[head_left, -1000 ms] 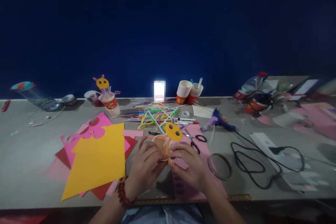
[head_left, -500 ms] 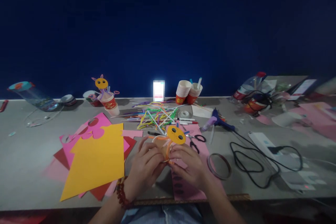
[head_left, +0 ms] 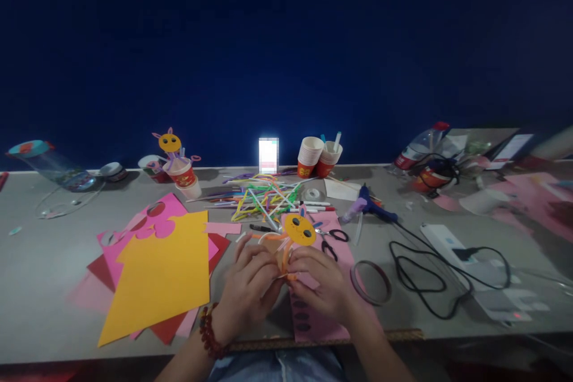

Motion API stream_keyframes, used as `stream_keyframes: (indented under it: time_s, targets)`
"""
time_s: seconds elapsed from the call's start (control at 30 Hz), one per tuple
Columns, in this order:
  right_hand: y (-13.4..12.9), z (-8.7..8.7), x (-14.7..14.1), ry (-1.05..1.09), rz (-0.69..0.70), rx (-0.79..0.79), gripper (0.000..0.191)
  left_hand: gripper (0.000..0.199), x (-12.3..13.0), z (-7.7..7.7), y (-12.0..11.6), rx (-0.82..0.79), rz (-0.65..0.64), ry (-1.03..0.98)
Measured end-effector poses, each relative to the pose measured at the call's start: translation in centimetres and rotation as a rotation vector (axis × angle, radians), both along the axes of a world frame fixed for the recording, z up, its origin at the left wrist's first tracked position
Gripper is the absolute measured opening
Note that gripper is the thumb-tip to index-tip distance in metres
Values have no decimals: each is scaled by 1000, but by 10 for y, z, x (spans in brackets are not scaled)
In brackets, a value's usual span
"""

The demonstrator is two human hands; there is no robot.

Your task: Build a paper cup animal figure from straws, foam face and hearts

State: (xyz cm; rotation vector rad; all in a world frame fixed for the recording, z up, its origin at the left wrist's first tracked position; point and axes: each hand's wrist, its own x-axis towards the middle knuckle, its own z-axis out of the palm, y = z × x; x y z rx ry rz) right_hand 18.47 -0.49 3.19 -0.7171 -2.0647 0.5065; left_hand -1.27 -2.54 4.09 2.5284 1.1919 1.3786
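Note:
My left hand [head_left: 251, 279] has its fingers closed around a paper cup [head_left: 271, 243], whose open mouth faces up and is partly hidden by the hands. On the cup's right side, my right hand [head_left: 319, 279] pinches an orange pipe cleaner [head_left: 285, 258] by the rim. A yellow paper face [head_left: 299, 230] with black eyes, small dots and pink and blue ears stands just above my right fingers. Beneath my right hand lies a pink sheet [head_left: 308, 325] with dark ovals. Scissors [head_left: 330, 243] with black handles rest on that sheet.
Coloured paper sheets [head_left: 165, 280] lie left. Behind the hands are a pile of pipe cleaners [head_left: 264, 197], a tape roll [head_left: 312, 193] and stacked paper cups [head_left: 310, 158]. A finished cup figure [head_left: 181, 173] stands back left. Rightward are a glue gun [head_left: 369, 206], its cord and a power strip [head_left: 470, 274].
The cup has tipped a little, so less of its rim shows. Both hands keep their hold at nearly the same place. Pink paper at the far right has shifted, and the view has turned slightly.

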Motion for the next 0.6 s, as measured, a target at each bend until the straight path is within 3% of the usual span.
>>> stream_keyframes:
  time_s: [0.27,0.4,0.5,0.6]
  targets:
    - [1,1,2,-18,-28,79,7,28,-10,-10,-6,-29,-86,-143]
    - [2,0,6,-17,-39,81,6,25,-26,-23,-6,-39,36,-416]
    - [3,-2,8,25,-12,46,4,12,-36,-31,3,-173,165,-696]
    - [4,0,8,105,-12,25,9,12,-45,-36,16,-446,157,-902]
